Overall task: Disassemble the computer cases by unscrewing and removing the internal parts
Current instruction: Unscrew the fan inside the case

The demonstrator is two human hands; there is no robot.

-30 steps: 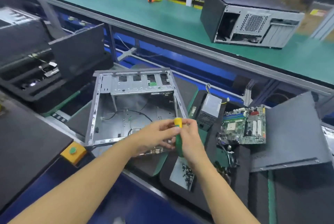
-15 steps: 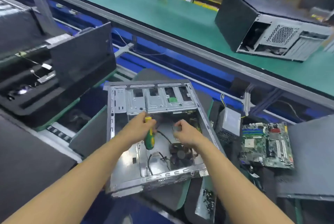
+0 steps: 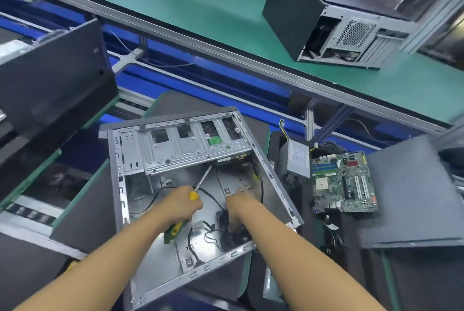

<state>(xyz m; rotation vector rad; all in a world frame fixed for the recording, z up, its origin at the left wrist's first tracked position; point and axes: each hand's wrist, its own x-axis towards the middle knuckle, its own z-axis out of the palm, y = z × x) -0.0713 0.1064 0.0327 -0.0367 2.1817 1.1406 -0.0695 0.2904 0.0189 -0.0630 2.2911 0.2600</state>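
Two bare forearms run up from the bottom edge of the view. The left forearm (image 3: 113, 255) and the right forearm (image 3: 301, 255) are both uncovered all the way to the wrist, smooth and slim, and drawn long by the wide lens. The left hand (image 3: 182, 204) and the right hand (image 3: 238, 207) are bare as well, plain over the knuckles and wrist bones (the fingertips are partly hidden, the nails too small to make out). Any clothing above the elbows lies outside the frame.

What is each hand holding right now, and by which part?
The left hand grips the screwdriver by its green-and-yellow handle. The right hand rests on the black fan; whether it grips cannot be told.
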